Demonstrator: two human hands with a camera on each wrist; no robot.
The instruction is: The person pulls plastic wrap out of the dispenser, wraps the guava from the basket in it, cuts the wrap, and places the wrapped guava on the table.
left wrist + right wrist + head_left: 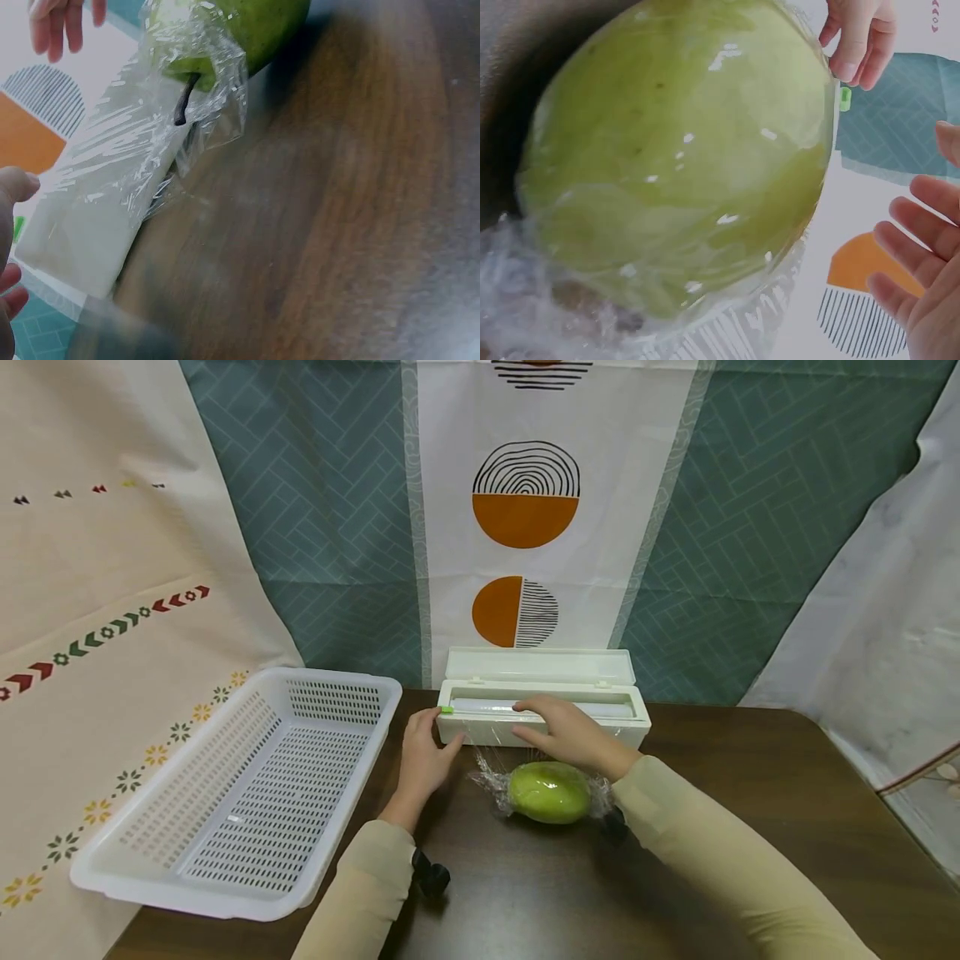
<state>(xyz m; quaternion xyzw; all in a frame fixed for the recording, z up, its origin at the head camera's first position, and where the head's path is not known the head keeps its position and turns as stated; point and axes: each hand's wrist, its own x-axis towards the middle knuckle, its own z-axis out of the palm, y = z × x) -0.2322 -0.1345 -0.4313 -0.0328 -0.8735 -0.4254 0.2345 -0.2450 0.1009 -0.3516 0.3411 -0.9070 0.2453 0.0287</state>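
A green pear [550, 792] with a brown stem [186, 99] lies on the table, wrapped in clear cling film [217, 112]. The film stretches from it up to a white cling film dispenser [480, 732], whose lid [540, 666] stands raised, showing the roll [487, 705] inside. My left hand [422, 760] is at the dispenser's left end, index fingertip right at the green slider [447, 710] and thumb apart by the front face. Over the roll, my right hand [566, 732] has its fingers spread and extended, holding nothing; the right wrist view shows its palm [941, 307].
A white perforated basket [390, 710] stands on the left, beside my left arm. The brown table [510, 893] reaches toward me and to the right. Patterned cloths [337, 510] hang behind the dispenser and at both sides.
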